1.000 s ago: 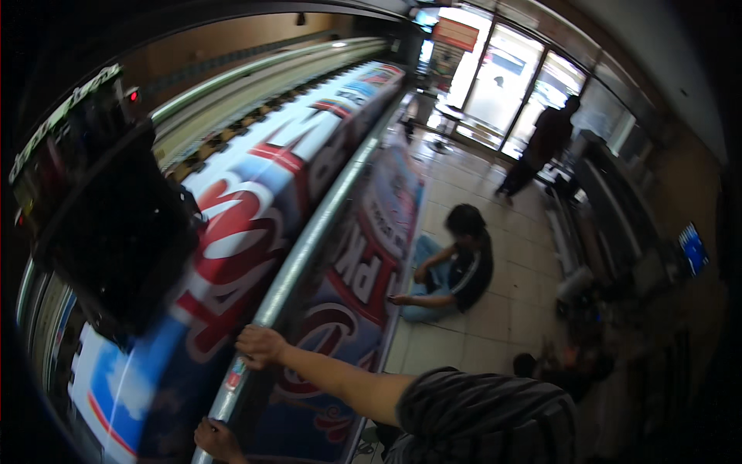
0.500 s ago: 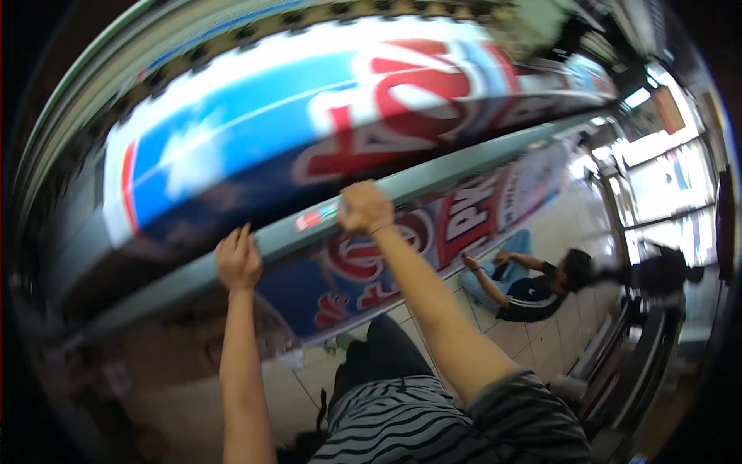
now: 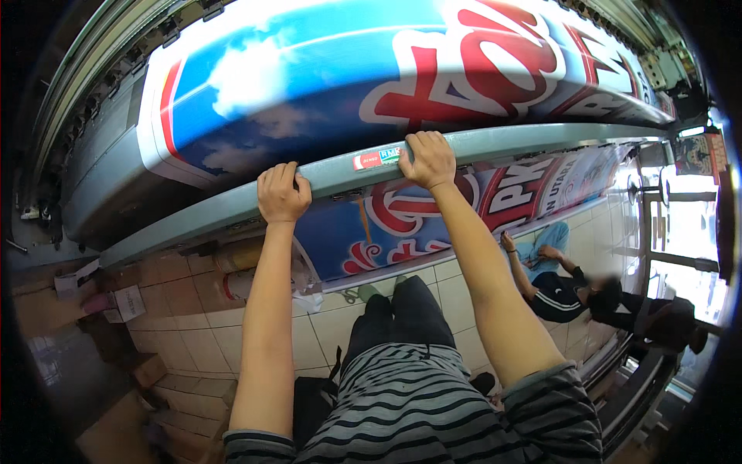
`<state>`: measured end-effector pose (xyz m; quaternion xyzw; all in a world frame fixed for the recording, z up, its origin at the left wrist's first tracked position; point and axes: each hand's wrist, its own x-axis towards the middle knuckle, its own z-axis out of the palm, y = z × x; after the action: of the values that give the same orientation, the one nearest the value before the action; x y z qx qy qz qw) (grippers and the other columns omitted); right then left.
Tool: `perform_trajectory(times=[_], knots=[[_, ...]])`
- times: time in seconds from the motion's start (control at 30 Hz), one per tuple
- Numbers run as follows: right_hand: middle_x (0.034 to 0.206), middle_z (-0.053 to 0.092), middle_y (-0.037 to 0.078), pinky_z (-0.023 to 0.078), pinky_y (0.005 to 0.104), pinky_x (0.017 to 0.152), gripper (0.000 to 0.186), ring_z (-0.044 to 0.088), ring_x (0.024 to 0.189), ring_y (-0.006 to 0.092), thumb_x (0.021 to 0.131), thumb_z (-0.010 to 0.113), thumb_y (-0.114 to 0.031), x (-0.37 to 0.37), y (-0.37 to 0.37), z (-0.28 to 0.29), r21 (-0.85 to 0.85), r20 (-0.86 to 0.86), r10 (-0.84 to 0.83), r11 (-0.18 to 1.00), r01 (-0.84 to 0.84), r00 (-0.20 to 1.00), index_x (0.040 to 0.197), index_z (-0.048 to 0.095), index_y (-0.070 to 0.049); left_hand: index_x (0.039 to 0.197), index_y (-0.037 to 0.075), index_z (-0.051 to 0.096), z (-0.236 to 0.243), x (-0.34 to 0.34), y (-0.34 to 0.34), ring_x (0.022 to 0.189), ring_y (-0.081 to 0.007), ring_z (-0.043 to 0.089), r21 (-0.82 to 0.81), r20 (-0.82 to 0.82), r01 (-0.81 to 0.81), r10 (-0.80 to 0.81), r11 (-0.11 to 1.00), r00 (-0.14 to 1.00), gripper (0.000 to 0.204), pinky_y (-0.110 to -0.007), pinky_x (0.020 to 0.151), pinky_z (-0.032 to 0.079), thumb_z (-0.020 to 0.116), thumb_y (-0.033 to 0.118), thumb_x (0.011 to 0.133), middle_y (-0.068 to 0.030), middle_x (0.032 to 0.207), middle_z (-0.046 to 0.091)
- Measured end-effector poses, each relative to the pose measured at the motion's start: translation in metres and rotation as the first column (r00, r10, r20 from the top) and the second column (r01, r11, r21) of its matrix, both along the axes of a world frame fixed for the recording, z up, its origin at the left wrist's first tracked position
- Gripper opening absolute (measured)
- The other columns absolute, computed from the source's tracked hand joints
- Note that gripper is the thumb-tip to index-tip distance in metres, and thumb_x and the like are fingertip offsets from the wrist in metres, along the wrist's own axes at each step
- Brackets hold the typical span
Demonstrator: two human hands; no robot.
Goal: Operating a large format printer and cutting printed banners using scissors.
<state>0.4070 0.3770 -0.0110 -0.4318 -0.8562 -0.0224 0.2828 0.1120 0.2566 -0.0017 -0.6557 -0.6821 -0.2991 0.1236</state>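
My left hand point(image 3: 283, 193) is closed over the edge of a long grey metal bar point(image 3: 332, 179), its fingers curled over the top. Further right along the bar, my right hand point(image 3: 427, 160) grips it too, just past a small red, white and green sticker point(image 3: 378, 158). Behind the bar, a blue and white printed banner point(image 3: 325, 85) with big red lettering lies over the curved front of a wide-format printer point(image 3: 100, 182). More printed banner point(image 3: 332, 243) shows below the bar, down to the floor. The undersides of my fingers are hidden.
A person point(image 3: 556, 294) in a dark top and light blue trousers sits on the tiled floor point(image 3: 321, 332) to the right, near the lower banner. Cardboard boxes point(image 3: 147, 370) and an opened white carton point(image 3: 124, 304) stand at left. Dark rails point(image 3: 626, 394) are at lower right.
The view has shifted and sharpened, with the bar now less steeply slanted. Both my hands are still on the bar, and the left hand's fingers now show curled over its top.
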Motion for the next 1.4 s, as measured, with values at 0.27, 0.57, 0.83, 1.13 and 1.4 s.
perform_trajectory(times=[0.27, 0.57, 0.83, 1.13, 1.4], knots=[[0.083, 0.061, 0.011, 0.048, 0.0434, 0.083, 0.026, 0.060, 0.085, 0.0315, 0.078, 0.062, -0.034, 0.001, -0.002, -0.003, -0.020, 0.034, -0.024, 0.999, 0.025, 0.999, 0.085, 0.064, -0.008, 0.094, 0.002, 0.072, -0.002, 0.002, -0.001, 0.089, -0.0291, 0.065, -0.012, -0.023, -0.015, 0.015, 1.000, 1.000, 0.024, -0.041, 0.088, 0.048, 0.059, 0.016, 0.079, -0.0109, 0.090, 0.069], [0.082, 0.060, 0.011, 0.048, 0.0417, 0.085, 0.027, 0.059, 0.085, 0.0305, 0.077, 0.065, -0.036, 0.003, -0.002, -0.005, 0.025, -0.033, -0.013, 1.000, 0.014, 0.999, 0.081, 0.062, -0.009, 0.129, 0.006, 0.062, 0.008, -0.004, -0.006, 0.107, -0.0321, 0.060, -0.186, -0.114, 0.225, -0.249, 0.956, 0.962, 0.063, -0.045, 0.100, 0.042, 0.065, 0.039, 0.076, -0.0147, 0.113, 0.065], [0.084, 0.062, 0.010, 0.048, 0.0409, 0.086, 0.030, 0.060, 0.086, 0.0296, 0.077, 0.064, -0.040, 0.006, -0.003, -0.008, -0.023, -0.074, -0.033, 0.999, 0.031, 0.997, 0.081, 0.063, -0.010, 0.146, 0.011, 0.049, 0.022, 0.009, -0.005, 0.112, -0.0326, 0.056, -0.401, -0.196, 0.196, -0.293, 0.895, 0.936, 0.097, -0.046, 0.100, 0.042, 0.082, 0.052, 0.063, -0.0138, 0.124, 0.060], [0.082, 0.060, 0.012, 0.046, 0.0424, 0.088, 0.031, 0.059, 0.086, 0.0302, 0.079, 0.064, -0.040, 0.005, -0.006, -0.001, 0.016, -0.122, 0.012, 1.000, -0.010, 0.992, 0.082, 0.062, -0.009, 0.143, 0.007, 0.048, 0.030, 0.009, -0.005, 0.103, -0.0347, 0.056, -0.443, -0.145, 0.214, -0.305, 0.871, 0.941, 0.096, -0.045, 0.090, 0.043, 0.082, 0.046, 0.062, -0.0157, 0.115, 0.057], [0.082, 0.059, 0.011, 0.046, 0.0404, 0.088, 0.032, 0.059, 0.086, 0.0292, 0.079, 0.064, -0.041, 0.004, -0.009, 0.002, 0.022, -0.123, 0.006, 1.000, -0.004, 0.992, 0.080, 0.061, -0.009, 0.138, 0.008, 0.051, 0.035, 0.012, -0.008, 0.104, -0.0323, 0.055, -0.476, -0.124, 0.157, -0.243, 0.865, 0.962, 0.094, -0.043, 0.093, 0.042, 0.086, 0.045, 0.060, -0.0130, 0.111, 0.057]])
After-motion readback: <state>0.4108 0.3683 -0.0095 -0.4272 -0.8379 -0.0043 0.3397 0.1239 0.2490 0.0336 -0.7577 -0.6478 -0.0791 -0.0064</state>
